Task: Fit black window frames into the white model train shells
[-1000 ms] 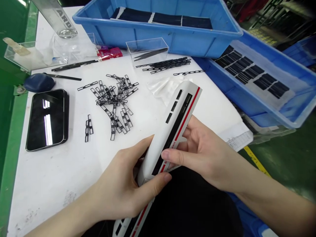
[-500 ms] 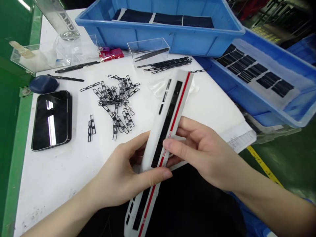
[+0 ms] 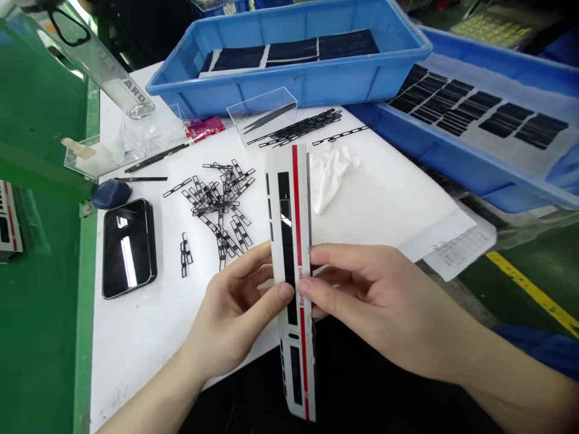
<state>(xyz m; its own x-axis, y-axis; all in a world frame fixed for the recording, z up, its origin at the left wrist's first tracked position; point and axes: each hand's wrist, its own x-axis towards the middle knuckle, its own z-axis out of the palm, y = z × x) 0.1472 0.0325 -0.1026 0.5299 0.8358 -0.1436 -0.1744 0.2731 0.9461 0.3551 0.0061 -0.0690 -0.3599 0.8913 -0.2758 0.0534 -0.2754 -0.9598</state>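
A white model train car body [image 3: 286, 163] with a red stripe and black window strips stands nearly upright in the picture, held over the table's front edge. My left hand [image 3: 239, 307] grips its left side, the thumb lying on the black strip. From the right, my right hand [image 3: 357, 295] pinches the same body, thumb tip beside the red lettering. The fingers behind the body are partly hidden. Beyond my left hand lies a loose pile of thin black window-frame pieces [image 3: 221, 199]. A crumpled white cloth [image 3: 332, 175] lies just past the body on the right.
Blue bins [image 3: 289, 81] with dark strips line the back and right. A clear box [image 3: 262, 111] holds tweezers near a stack of black frames [image 3: 298, 128]. At left are a black glossy case [image 3: 129, 250], a dark blue lump [image 3: 111, 193] and a clear bottle [image 3: 113, 78].
The train car body has turned from a rightward lean to nearly upright. My left thumb has moved up along it and onto the window strip. The camera view has shifted as well.
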